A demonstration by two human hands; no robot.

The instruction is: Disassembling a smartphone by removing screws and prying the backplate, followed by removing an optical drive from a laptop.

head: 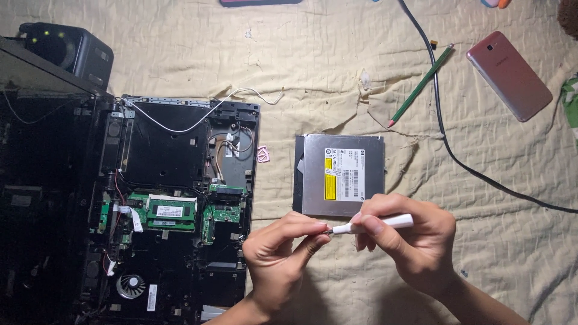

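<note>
Two hands work at the tip of a slim white plastic screwdriver over a cream quilted cloth.

The right hand (409,244) pinches the white screwdriver (376,225) between thumb and forefinger and holds it level, tip pointing left. The left hand (283,247) closes its fingertips (319,227) on the small metal tip; what it grips there is too small to tell. Both hover just below the flat grey metal optical drive (341,174), which lies beside the opened black laptop chassis (174,204) with its green circuit boards bare. To do this well, the handle should stay steady while the fingertips work squarely on the tip, kept low over the cloth so a dropped piece stays near.
</note>
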